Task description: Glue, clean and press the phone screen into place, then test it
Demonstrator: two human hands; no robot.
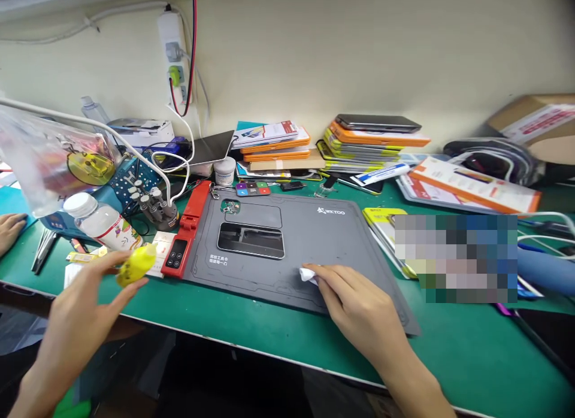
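A small yellow bottle (137,266) with a pale tip is pinched between the thumb and fingers of my left hand (83,307), above the bench's front edge. My right hand (359,301) pinches a small crumpled piece of white tissue (308,274) low over the grey work mat (327,238). Between the two hands, a smartphone (250,241) with a black, shiny screen lies flat on the mat. Near the mat's back left corner is a small green circuit board (230,207). Along the left side of the mat runs a red fixture (191,226) with buttons.
Left of the mat stand a white-capped bottle (108,221) and a screwdriver holder (164,214). Stacked boxes (274,142) and a pile of cases (363,148) line the wall. Yellow-edged packs (381,226) lie at right. Another person's hand (9,231) rests at far left.
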